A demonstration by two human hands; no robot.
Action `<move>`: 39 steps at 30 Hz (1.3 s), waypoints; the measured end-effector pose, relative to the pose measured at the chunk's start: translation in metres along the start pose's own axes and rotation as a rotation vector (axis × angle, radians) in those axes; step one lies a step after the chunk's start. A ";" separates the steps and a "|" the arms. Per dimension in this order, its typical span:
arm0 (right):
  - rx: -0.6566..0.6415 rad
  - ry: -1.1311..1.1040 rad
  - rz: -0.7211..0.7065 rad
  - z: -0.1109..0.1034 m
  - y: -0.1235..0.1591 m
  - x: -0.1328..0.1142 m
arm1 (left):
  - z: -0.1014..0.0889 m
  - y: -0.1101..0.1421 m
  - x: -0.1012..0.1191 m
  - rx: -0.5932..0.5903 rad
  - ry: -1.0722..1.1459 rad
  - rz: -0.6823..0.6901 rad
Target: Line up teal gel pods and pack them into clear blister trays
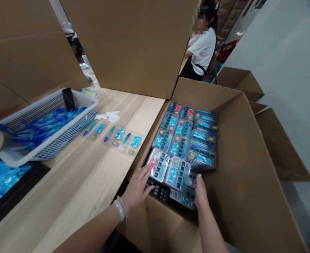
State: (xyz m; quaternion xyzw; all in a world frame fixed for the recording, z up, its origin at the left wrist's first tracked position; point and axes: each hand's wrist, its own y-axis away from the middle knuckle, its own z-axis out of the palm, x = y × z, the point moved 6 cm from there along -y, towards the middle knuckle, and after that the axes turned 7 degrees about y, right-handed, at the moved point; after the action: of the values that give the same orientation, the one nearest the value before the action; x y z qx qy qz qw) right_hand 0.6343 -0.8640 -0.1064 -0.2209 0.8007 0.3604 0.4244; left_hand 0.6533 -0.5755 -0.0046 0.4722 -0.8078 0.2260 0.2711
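Clear plastic blister packs stand in stacked rows inside a large cardboard box point(250, 147). Most show a bright blue packet, small dark squares and a blue pen-like piece; a few have a red packet. My left hand point(137, 186), fingers stretched and thumb apart, touches the left edge of a pack with a red packet point(157, 165). Right of it lies a pack with a blue packet point(178, 173). My right hand point(201, 191) is open, its fingers along the right side of the front stack point(182, 199). Some of its fingers are hidden.
On the wooden table point(91, 182) lie several open clear trays point(120, 135) with pens and blue packets. A white basket point(65, 138) holds many blue pens and a dark phone-like object point(69, 99). Cardboard panels point(128, 45) stand behind. A person point(203, 49) sits beyond, near other boxes point(281, 144).
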 end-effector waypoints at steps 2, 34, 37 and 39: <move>0.188 0.087 -0.029 -0.021 0.016 -0.011 | -0.019 0.027 -0.007 0.082 0.212 -0.166; -1.142 0.722 -2.135 0.199 0.626 0.147 | -0.060 0.656 0.000 0.625 -0.340 -0.802; -1.148 0.775 -2.154 0.196 0.603 0.143 | -0.067 0.604 -0.006 0.586 -0.335 -0.662; -1.093 0.807 -2.097 0.202 0.587 0.133 | -0.080 0.566 -0.014 0.557 -0.300 -0.584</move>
State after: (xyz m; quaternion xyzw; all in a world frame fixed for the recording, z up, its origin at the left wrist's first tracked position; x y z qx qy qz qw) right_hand 0.2801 -0.3386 -0.0659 -0.9940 0.0577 0.0405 0.0841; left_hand 0.1756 -0.2608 -0.0156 0.7639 -0.5787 0.2778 0.0656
